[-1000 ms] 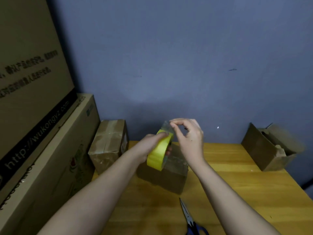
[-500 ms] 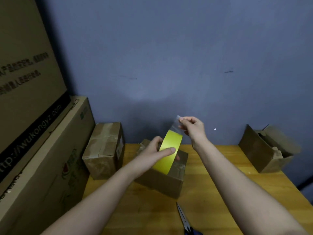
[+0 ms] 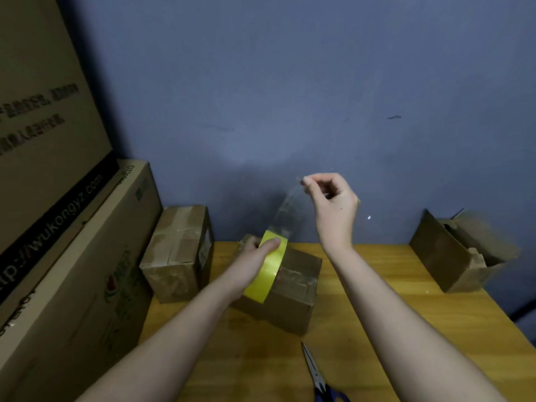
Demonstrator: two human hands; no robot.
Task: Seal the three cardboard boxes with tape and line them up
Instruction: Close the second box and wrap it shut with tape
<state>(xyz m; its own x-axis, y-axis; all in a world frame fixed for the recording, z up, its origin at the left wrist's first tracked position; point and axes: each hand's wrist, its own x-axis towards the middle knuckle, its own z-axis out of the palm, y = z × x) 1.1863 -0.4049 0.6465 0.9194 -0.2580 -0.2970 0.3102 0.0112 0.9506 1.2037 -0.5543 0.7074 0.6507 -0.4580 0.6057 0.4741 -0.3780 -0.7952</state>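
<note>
My left hand (image 3: 255, 258) grips a yellow roll of tape (image 3: 268, 271) held just over the middle cardboard box (image 3: 295, 297) on the wooden table (image 3: 406, 329). My right hand (image 3: 330, 204) pinches the free end of a clear tape strip (image 3: 285, 216), stretched up and to the right of the roll. A taped box (image 3: 177, 250) stands at the table's back left. A third box (image 3: 452, 256) with open flaps sits at the back right.
Blue-handled scissors (image 3: 316, 375) lie on the table's near edge, right of centre. Large cartons (image 3: 72, 256) are stacked along the left side. A blue wall (image 3: 290, 97) closes off the back of the table.
My right hand has pulled the tape end up and to the right, drawing out a longer clear strip. My left hand has lowered the roll towards the middle box.
</note>
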